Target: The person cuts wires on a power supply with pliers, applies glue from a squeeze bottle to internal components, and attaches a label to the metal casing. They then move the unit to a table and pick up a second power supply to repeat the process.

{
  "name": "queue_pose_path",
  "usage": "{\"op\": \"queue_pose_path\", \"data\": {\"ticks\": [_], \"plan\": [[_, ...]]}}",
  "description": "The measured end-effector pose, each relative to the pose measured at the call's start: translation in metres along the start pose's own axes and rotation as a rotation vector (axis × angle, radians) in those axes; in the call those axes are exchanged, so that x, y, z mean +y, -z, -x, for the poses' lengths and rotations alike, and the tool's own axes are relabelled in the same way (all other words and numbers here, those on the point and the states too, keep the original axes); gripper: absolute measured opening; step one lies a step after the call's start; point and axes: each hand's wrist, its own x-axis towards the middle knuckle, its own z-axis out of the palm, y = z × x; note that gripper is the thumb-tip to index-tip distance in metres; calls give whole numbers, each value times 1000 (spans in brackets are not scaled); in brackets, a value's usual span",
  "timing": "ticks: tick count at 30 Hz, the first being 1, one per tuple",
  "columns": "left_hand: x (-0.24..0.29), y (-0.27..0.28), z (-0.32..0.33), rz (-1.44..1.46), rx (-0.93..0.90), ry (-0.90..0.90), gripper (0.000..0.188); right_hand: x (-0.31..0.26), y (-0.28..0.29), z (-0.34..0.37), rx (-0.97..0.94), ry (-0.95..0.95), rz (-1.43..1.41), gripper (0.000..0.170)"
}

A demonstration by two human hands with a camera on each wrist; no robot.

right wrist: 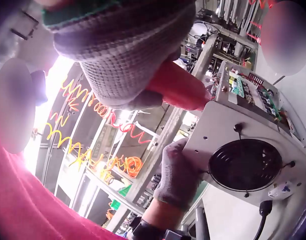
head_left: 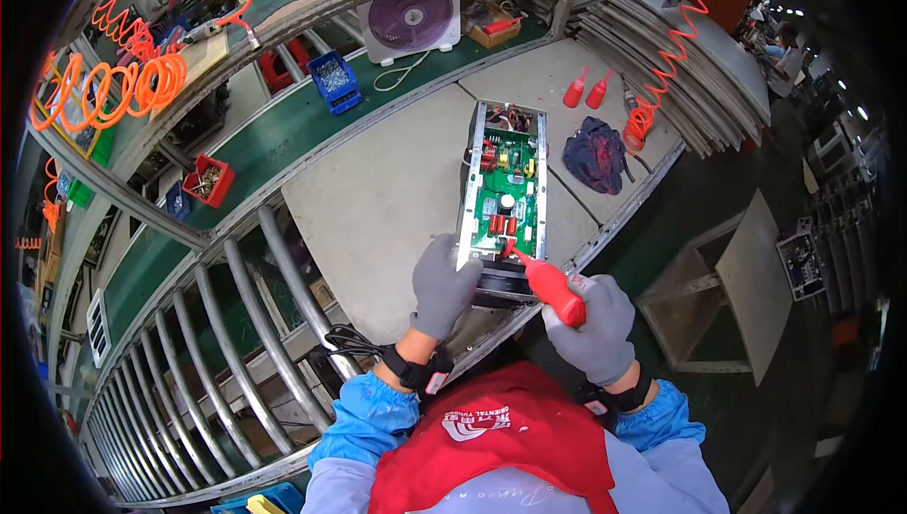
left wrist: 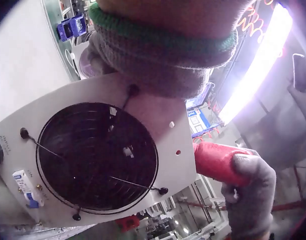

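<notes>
My right hand (head_left: 599, 327) grips a red squeeze bottle (head_left: 556, 295), its thin nozzle pointing down at the near end of a green circuit board (head_left: 511, 169). That board sits inside an open metal-framed power unit (head_left: 540, 202) on the bench. At the unit's near left corner, my left hand (head_left: 444, 285) holds the casing's edge. Both hands wear grey knit gloves. A round fan opening (left wrist: 95, 155) fills most of the white end panel (left wrist: 175, 110) in the left wrist view. The right wrist view shows the bottle (right wrist: 180, 87) close over that panel's top edge.
Two red bottles (head_left: 573, 92) stand at the back of the bench, near a dark cloth (head_left: 594, 156) and a coiled orange air hose (head_left: 640, 122). Stacked boards (head_left: 661, 60) lie beyond. Metal rollers (head_left: 293, 297) run along the left; blue (head_left: 333, 82) and red (head_left: 209, 180) bins hold small parts.
</notes>
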Motion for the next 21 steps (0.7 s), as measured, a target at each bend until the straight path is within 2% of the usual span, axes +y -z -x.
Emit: {"op": "queue_pose_path", "data": {"ticks": [12,15,18,21], "plan": [[-3,1,0,24,34,-89,32,-16,-4,6,24,6,88,42],[-17,-4,-2,-36,92,-264,46,-18,-5,7,26,20,110,42],[-17,-7,-3,-15,82,-199,45,-20,-6,8,22,24,111,41],[-8,-3,-1,-19,38,-178,31,-23,-6,8,11,27,122,40]]}}
